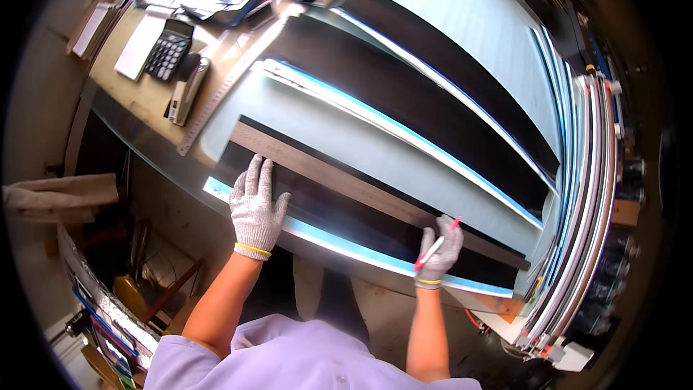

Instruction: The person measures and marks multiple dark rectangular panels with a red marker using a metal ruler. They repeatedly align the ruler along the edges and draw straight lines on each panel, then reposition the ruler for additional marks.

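Note:
My left hand (pixel 256 209), in a grey knit glove with a yellow cuff, lies with its fingers stretched out on a long black strip (pixel 339 218). Its fingertips reach a long grey-brown straight bar (pixel 325 179), which looks like a straightedge and lies along the strip. Farther right, my right hand (pixel 442 247), gloved alike, is closed around a white and red pen (pixel 432 251) over the same strip, close to the bar's right part. A pale blue and white band (pixel 346 249) runs along the strip's near edge.
Beyond lie two more black strips with white-blue edges (pixel 404 128) on the pale table (pixel 310 112). At left are a steel ruler (pixel 224 94), a stapler (pixel 189 92), a calculator (pixel 170 49) and papers. Stacked long profiles (pixel 588 195) line the right side.

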`<state>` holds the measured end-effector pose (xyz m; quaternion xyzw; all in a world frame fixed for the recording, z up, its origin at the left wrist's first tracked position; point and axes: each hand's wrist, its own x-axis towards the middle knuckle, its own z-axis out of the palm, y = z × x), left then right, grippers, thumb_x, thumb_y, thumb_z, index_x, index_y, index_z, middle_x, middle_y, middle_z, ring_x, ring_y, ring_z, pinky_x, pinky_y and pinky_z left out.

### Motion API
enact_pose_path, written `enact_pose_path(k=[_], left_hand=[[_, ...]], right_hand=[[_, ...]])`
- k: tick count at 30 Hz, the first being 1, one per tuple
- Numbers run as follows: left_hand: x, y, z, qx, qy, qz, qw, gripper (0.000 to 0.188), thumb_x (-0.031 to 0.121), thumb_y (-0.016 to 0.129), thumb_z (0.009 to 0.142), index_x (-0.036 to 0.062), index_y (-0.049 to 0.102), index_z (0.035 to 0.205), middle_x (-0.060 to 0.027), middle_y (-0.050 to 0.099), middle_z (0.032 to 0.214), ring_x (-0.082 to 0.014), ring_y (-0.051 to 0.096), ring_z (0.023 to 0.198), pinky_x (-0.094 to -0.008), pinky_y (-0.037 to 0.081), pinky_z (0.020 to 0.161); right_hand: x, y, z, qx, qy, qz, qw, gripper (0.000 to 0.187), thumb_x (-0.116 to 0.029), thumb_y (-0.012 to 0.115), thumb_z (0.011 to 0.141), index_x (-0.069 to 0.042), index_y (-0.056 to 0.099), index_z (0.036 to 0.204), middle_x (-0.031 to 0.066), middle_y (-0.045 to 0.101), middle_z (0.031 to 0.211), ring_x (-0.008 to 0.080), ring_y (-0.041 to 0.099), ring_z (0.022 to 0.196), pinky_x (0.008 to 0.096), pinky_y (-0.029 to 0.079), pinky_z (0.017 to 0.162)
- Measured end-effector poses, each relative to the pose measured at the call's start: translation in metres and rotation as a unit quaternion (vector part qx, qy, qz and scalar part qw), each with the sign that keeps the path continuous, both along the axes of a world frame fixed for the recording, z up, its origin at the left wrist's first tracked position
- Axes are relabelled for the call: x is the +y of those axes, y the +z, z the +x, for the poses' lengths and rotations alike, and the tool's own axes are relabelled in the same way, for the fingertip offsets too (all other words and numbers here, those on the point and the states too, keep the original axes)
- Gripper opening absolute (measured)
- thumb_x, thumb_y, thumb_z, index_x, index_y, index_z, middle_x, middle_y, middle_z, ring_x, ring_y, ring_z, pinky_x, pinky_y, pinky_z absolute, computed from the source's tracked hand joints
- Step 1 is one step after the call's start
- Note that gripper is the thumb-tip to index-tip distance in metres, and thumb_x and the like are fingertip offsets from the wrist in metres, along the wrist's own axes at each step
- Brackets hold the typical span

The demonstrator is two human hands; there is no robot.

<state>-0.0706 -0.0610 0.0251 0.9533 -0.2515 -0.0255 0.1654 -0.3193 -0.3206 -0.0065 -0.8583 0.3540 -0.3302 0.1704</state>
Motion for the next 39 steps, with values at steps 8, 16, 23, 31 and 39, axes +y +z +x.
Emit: enact_pose_path(k=[8,16,23,31,39], left_hand=[[0.045,-0.014,0.055,-0.027,-0.061,-0.057,0.996,0.079,0.026,0.083,0.079,0.0028,0.054,0.148,-0.0148,0.053,0.154,-0.0377,0.052,0.136,-0.0489,0.039,0.116],[0.05,-0.02,0.062,0.021,-0.067,-0.079,0.994,0.08,0.027,0.084,0.075,0.0067,0.057,0.147,-0.0124,0.05,0.158,-0.0336,0.054,0.134,-0.0473,0.043,0.109],[0.051,-0.024,0.063,0.031,-0.075,-0.067,0.994,0.081,0.03,0.084,0.074,0.0057,0.058,0.147,-0.0116,0.048,0.16,-0.0324,0.051,0.135,-0.0461,0.042,0.107],[0.05,-0.023,0.063,0.024,-0.078,-0.069,0.994,0.083,0.03,0.084,0.074,0.0049,0.057,0.148,-0.012,0.048,0.16,-0.0324,0.053,0.132,-0.0459,0.043,0.106],[0.048,-0.017,0.067,0.018,-0.081,-0.021,0.996,0.085,0.029,0.079,0.08,0.004,0.047,0.155,-0.0144,0.042,0.165,-0.0356,0.055,0.131,-0.0463,0.04,0.107]], right_hand=[[0.119,0.007,0.201,0.029,0.217,-0.007,0.976,0.039,-0.014,0.086,0.073,-0.01,0.073,0.11,0.0133,0.069,0.113,0.0359,0.065,0.108,0.0471,0.05,0.098],[0.127,0.002,0.222,0.038,0.19,-0.007,0.981,0.042,-0.006,0.084,0.071,-0.005,0.072,0.112,0.016,0.069,0.105,0.0377,0.065,0.099,0.0478,0.051,0.091],[0.128,0.002,0.22,0.046,0.199,0.004,0.979,0.043,-0.003,0.085,0.07,-0.005,0.071,0.111,0.017,0.07,0.105,0.038,0.067,0.1,0.0472,0.052,0.092],[0.13,0.003,0.222,0.05,0.193,-0.001,0.98,0.04,-0.003,0.084,0.071,-0.004,0.072,0.109,0.0163,0.07,0.105,0.0369,0.067,0.101,0.0461,0.052,0.092],[0.126,0.008,0.222,0.055,0.195,0.012,0.979,0.031,-0.013,0.085,0.081,-0.006,0.074,0.11,0.0152,0.071,0.107,0.0356,0.067,0.103,0.0452,0.054,0.093]])
